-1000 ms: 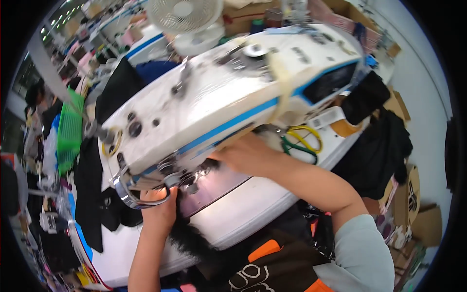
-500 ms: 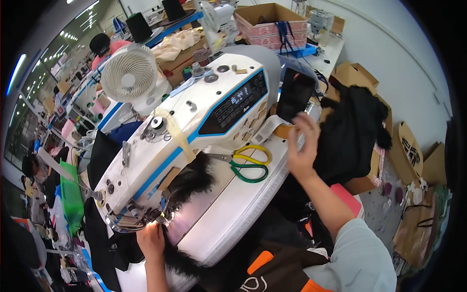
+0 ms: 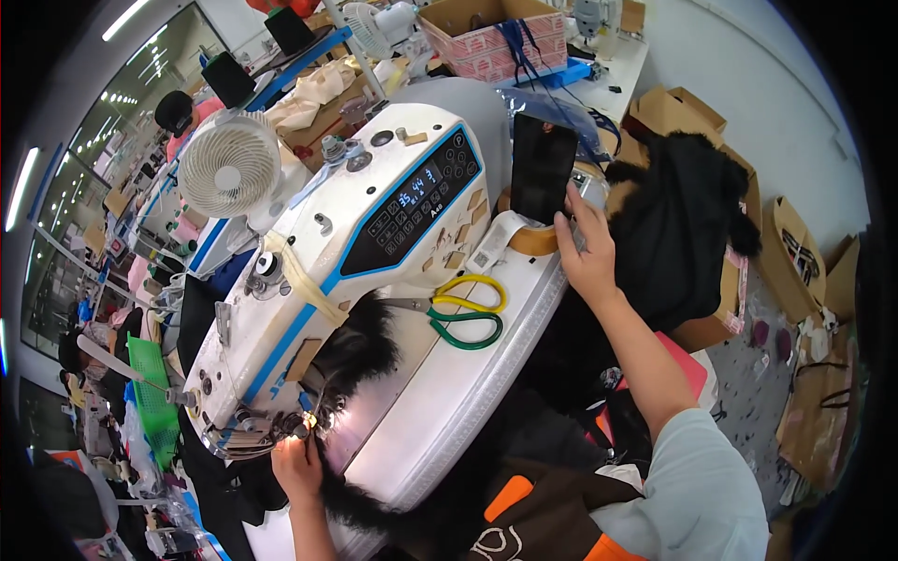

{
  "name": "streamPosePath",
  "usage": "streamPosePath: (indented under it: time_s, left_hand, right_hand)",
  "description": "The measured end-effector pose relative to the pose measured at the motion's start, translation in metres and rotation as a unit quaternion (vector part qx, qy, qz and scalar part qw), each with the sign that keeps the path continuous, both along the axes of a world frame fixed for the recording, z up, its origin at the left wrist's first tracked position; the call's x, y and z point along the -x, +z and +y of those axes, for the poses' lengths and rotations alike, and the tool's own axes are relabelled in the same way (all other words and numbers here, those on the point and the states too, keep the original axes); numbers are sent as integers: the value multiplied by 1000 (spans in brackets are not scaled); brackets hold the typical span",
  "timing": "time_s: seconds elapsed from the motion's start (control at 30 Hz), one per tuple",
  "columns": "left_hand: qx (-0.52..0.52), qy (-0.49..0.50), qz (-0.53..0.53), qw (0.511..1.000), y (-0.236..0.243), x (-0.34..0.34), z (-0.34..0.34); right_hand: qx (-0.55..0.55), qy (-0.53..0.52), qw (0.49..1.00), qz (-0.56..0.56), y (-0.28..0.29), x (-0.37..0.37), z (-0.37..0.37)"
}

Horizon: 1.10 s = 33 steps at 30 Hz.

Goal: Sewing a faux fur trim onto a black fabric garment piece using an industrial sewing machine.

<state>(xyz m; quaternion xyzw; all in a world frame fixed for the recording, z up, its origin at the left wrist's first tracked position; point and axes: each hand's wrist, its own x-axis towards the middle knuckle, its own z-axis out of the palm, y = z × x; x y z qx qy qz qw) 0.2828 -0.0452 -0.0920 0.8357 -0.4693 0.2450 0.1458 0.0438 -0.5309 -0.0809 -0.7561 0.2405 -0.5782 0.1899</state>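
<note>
My left hand (image 3: 297, 465) is at the needle end of a white sewing machine (image 3: 374, 187), fingers pinched on the edge of black furry fabric (image 3: 360, 500); its fingertips are partly hidden under the lit machine head. The fur passes beneath the head and shows again behind it. Over at the right, my right hand (image 3: 587, 245) has its fingers apart, with thumb and forefinger at the lower right edge of an upright black phone (image 3: 543, 168). A roll of brown tape (image 3: 533, 241) lies beside that hand. Scissors with yellow and green handles (image 3: 468, 311) rest on the machine bed.
Black furry pieces (image 3: 678, 234) are heaped over cardboard boxes on the right. Behind the machine stand a white fan (image 3: 229, 175) and a pink patterned box (image 3: 496, 47). A green basket (image 3: 152, 393) is at the left. Farther off, a person in pink (image 3: 196, 117) sits.
My right hand has come from above the tape to the edge of the phone. The left hand stays by the needle. The whole view has shifted and turned slightly.
</note>
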Motion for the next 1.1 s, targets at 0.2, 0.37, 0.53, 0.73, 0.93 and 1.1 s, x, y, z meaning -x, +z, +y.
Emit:
streamPosePath:
  time_s: [0.2,0.37,0.53,0.73,0.93,1.1]
  left_hand:
    - [1,4,-1,1000,0,1,1]
    - [-45,29,18,998,9,12,1]
    - [-44,98,36,994,25,40,-18]
    - [-70,183,-2,981,26,62,-28]
    - [-4,176,78,981,19,58,-11]
    - [7,146,64,987,3,32,18]
  right_hand:
    - [11,35,999,29,2,3,-4]
    - [69,13,995,-74,12,4,31]
    - [127,472,855,175,37,-48,138]
    - [297,430,831,191,4,-151,223]
    - [376,372,817,229,-12,-192,238]
    - [345,405,811,244,2,-192,237]
